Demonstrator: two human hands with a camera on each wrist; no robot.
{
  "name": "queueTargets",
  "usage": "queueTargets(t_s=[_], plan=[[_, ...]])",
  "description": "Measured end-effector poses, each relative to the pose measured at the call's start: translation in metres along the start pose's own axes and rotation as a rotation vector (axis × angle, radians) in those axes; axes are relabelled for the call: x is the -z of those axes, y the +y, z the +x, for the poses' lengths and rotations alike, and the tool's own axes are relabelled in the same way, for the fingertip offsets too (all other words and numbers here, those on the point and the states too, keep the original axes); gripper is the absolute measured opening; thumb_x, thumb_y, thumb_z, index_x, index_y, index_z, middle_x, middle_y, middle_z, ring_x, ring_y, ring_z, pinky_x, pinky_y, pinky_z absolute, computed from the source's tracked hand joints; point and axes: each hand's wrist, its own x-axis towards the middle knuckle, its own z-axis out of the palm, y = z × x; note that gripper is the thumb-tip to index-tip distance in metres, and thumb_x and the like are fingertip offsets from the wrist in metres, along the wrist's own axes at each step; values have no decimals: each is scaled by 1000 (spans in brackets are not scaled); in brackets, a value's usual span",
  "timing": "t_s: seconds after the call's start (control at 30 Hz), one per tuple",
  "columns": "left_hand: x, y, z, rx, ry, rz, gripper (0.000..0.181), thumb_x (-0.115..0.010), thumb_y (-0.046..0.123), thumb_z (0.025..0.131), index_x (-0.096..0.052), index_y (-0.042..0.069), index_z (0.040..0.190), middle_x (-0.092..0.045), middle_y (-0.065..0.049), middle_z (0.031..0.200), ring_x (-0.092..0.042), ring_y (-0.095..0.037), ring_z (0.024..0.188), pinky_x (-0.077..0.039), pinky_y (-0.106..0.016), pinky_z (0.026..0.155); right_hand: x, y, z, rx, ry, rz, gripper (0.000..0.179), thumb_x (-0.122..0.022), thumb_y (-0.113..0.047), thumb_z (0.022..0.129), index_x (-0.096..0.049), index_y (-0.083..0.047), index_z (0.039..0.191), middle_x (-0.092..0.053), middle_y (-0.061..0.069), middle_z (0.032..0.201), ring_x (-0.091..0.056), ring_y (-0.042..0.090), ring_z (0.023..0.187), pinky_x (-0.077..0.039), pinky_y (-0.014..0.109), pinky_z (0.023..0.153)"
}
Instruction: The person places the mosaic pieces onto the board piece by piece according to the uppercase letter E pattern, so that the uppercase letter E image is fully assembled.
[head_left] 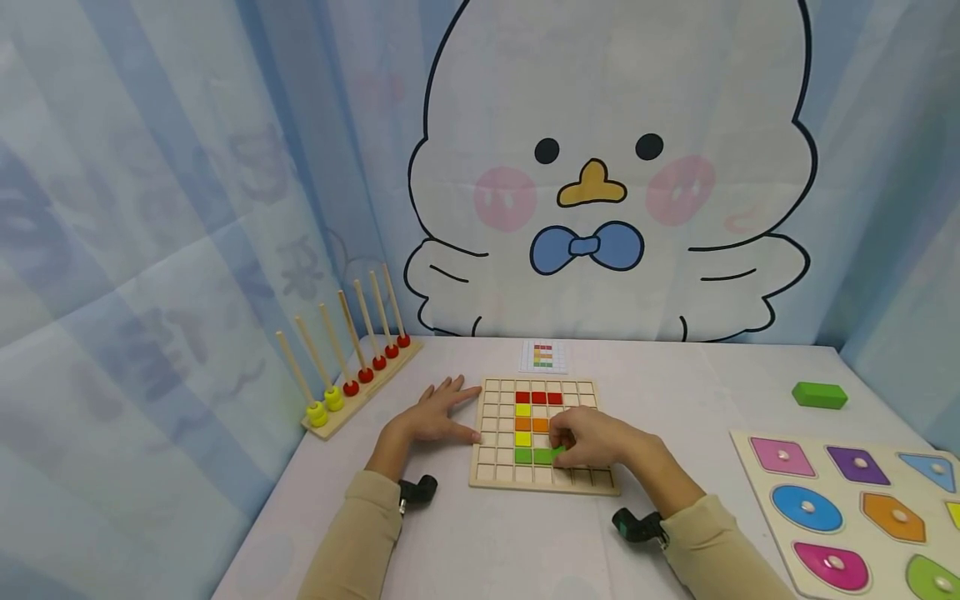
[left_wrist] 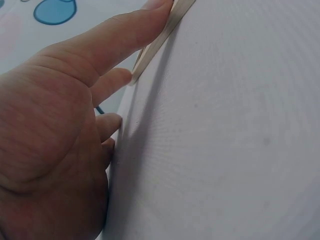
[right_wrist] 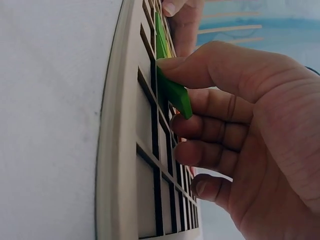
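A wooden grid board (head_left: 491,477) lies on the table with red, yellow, orange and green square tiles in its cells. My right hand (head_left: 596,437) is over the board's right half, pinching a green tile (right_wrist: 179,97) between thumb and fingers. That tile is tilted at the grid, beside other green tiles (head_left: 532,456) in a lower row. At the board's left edge, my left hand (head_left: 438,414) has its fingers spread, thumb and index finger touching the frame. In the left wrist view the thumb (left_wrist: 125,37) lies along the wooden rim.
Behind the board lies a small pattern card (head_left: 543,357). A bead-and-peg abacus (head_left: 367,387) stands at the left. To the right are a green block (head_left: 820,395) and a shape puzzle board (head_left: 765,492) with knobbed pieces. Curtains (head_left: 172,250) hang behind and beside the table.
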Motion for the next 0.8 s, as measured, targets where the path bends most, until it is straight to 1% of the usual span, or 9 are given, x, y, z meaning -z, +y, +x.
queueTargets(t_s=[0.37,0.53,0.7,0.8], plan=[[-1,0,0,7,7,11,93,-81,56,83,-39,30,162,-11,-11,176,1,-32,164,8,-55,131,-2,-2,0,7,9,-12,14,-81,-23,87,-67,-24,86,-60,-9,78,-56,11,76,-46,27,67],[-1,-1,0,5,5,16,93,-80,57,83,-39,30,162,-11,-11,176,1,-31,164,7,-54,131,1,-1,-2,15,5,10,11,-79,-22,90,-68,-24,89,-60,-9,80,-56,11,78,-48,26,69],[-2,-1,1,2,4,12,94,-80,57,82,-39,29,162,-11,-11,176,0,-33,164,6,-55,131,9,2,-5,29,44,57,7,-74,-17,93,-69,-18,98,-61,-8,85,-57,13,82,-49,26,72],[-2,-2,1,0,3,10,94,-80,57,82,-39,29,162,-12,-12,176,-1,-33,164,6,-55,131,14,4,-7,40,85,63,10,-74,-17,95,-70,-14,103,-61,-7,87,-56,13,83,-49,25,72]])
